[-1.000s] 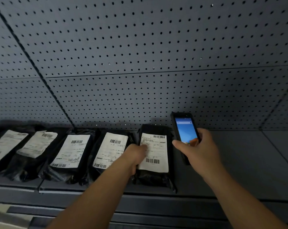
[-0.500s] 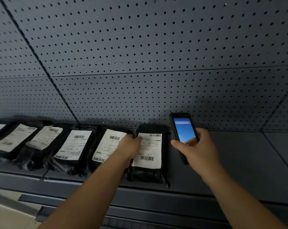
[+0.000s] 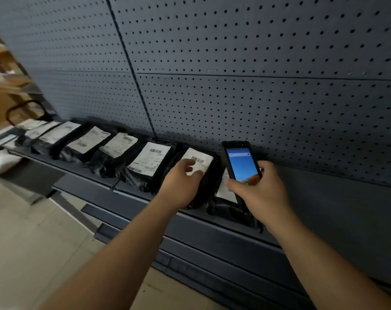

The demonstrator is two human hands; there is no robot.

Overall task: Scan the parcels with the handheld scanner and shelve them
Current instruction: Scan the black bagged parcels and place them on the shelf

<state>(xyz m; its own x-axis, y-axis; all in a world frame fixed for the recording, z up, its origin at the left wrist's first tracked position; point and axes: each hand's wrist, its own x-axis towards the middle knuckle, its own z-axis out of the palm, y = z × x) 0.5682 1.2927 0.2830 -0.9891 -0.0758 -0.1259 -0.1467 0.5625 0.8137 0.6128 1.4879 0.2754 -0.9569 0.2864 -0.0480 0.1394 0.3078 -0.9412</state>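
Since the parcel (image 3: 198, 166) looks soft and light, I'd pinch its edge; left hand (image 3: 181, 186) hovers loosely curled, right hand (image 3: 260, 191) grips the scanner (image 3: 240, 165).

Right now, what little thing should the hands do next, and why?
Probably lift the left hand off the black plastic parcel it touches. The right hand holds the black handheld scanner, lit screen up, over the end parcel, and both parcels lie on the grey shelf.

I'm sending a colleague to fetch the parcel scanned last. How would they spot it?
Follow the row of black parcels along the grey pegboard shelf to its right end. The last parcel lies beneath the handheld scanner; nothing lies on the shelf to its right.
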